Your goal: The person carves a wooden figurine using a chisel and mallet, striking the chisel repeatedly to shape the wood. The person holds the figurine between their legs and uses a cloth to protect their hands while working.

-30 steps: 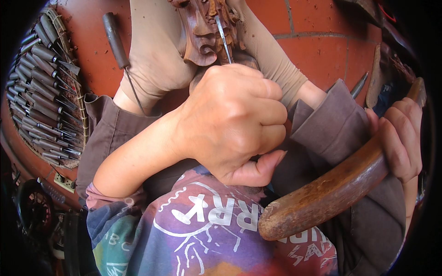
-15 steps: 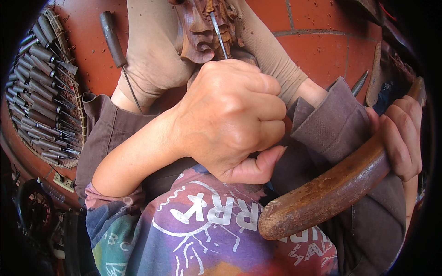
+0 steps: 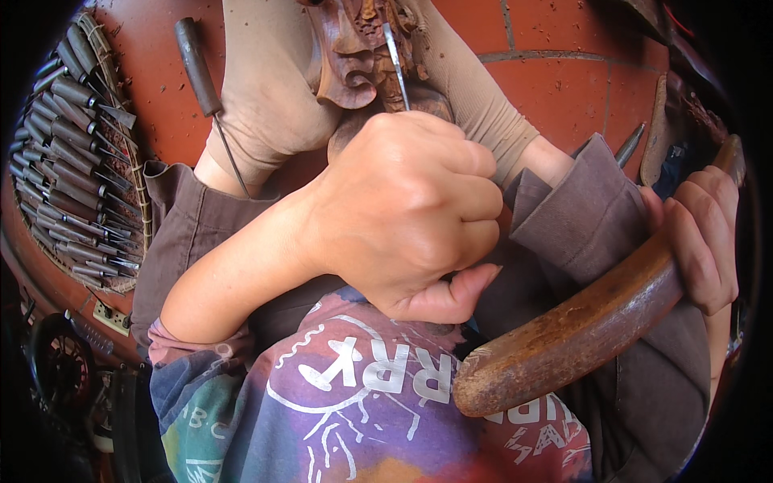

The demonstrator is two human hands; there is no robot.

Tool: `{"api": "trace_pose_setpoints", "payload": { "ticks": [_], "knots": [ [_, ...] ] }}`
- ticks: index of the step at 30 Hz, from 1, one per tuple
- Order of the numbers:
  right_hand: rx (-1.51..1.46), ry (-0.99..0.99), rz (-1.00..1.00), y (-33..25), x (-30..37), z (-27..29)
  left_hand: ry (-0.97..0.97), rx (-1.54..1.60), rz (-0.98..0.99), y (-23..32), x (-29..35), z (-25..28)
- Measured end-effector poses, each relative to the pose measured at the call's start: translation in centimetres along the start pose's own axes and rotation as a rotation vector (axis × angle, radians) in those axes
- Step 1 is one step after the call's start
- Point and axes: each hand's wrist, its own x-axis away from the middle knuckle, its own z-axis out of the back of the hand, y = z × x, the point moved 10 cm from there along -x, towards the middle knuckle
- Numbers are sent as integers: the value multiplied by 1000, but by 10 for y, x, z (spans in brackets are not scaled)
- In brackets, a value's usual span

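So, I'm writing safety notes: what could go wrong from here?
The blade in the left hand could slip on the carved wood toward a foot. The loose tool by the left foot might nick the ankle if that foot moves. The curved wooden club in the right hand, if swung, could hit the left hand.

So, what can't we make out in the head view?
All in head view:
Chisel: rear part hidden in the left hand.
Wood carving: top cut off by the upper edge.
Curved wooden club: section covered by the right hand.
Tool basket: left side lost at the dark fisheye rim.
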Motion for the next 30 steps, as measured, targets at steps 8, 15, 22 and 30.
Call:
{"api": "trace_pose_setpoints", "payload": {
  "ticks": [8, 15, 22, 30],
  "knots": [
    [8, 0, -2, 0, 0, 0, 11, -3, 26, -3, 0, 3],
    [20, -13, -25, 1, 0, -1, 4, -18, 26, -2, -2, 4],
    [5, -5, -10, 2, 1, -2, 15, -22, 18, -2, -1, 5],
    [-10, -11, 2, 3, 2, -2, 42, -30, 22, -2, -1, 7]
  ]
}}
